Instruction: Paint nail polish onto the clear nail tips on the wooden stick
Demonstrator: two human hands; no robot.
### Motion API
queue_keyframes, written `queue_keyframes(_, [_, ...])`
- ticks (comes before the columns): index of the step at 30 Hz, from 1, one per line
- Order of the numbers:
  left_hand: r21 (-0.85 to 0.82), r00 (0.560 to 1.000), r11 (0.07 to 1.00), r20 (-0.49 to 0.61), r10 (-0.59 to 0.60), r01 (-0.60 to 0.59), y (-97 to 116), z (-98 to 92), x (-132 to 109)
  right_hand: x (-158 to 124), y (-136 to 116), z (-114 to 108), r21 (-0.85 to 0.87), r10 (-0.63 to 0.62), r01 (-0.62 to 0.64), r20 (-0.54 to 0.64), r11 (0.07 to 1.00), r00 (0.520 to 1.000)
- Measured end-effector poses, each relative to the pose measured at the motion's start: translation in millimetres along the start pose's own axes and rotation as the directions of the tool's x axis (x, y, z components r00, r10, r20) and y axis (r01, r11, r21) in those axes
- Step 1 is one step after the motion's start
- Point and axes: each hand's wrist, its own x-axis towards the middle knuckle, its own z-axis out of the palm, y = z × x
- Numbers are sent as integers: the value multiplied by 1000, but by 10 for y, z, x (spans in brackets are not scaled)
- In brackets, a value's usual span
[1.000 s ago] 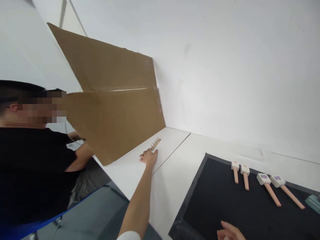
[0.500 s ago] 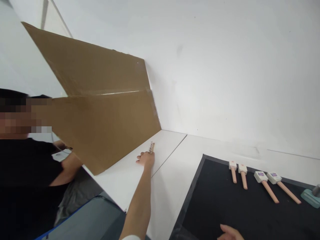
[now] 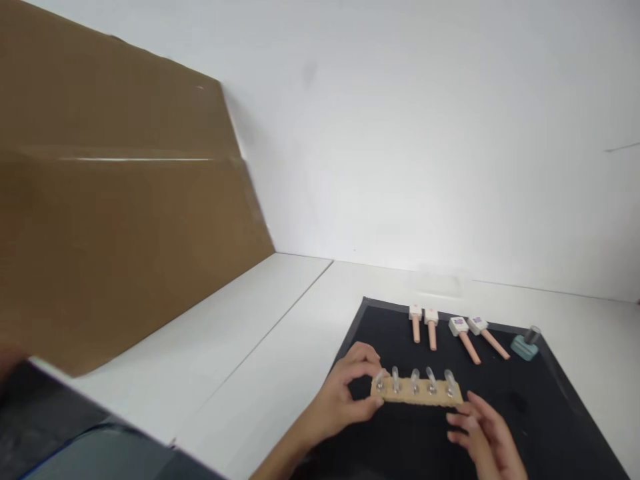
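Note:
My left hand [image 3: 345, 395] pinches the left end of a small wooden strip [image 3: 417, 393] that carries several clear upright tubes. The strip lies low over the black mat [image 3: 390, 440], near its middle. My right hand [image 3: 483, 430] hovers just below the strip's right end with its fingers spread, not clearly touching it. Behind the strip, several pink-handled pieces with white heads [image 3: 453, 328] lie in a row near the mat's far edge.
A small teal holder with a grey cap [image 3: 526, 343] stands at the mat's far right corner. The white table [image 3: 240, 360] runs left to a big brown cardboard sheet [image 3: 115, 213] leaning against the white wall. A dark blurred shape [image 3: 30, 427] fills the lower left corner.
My left hand took the strip of tubes from beside the cardboard and brought it back over the black mat. The view swung right; the person at left is out of sight.

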Motion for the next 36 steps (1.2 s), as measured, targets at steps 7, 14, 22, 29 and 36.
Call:
queue_keyframes(7, [-82,963,968,109,246,-238,402,719,251,109,-474,-741,-32,35,-42,-189,999,981])
queue_keyframes(14, [-67,928,941,154,338,-332,406,1151,460,183,-648,-1172,-86,40,-45,-61,995,997])
queue_keyframes(22, [-36,906,969,348,242,-245,387,1364,665,828,-1034,-1497,-405,-169,126,-74,906,983])
queue_keyframes(29, [49,886,992,456,84,-120,350,1753,904,1699,-1059,-1448,-713,-308,197,-28,673,951])
queue_keyframes(36, [47,858,997,514,28,-61,306,1849,908,1877,-815,-1344,-864,-234,215,116,456,965])
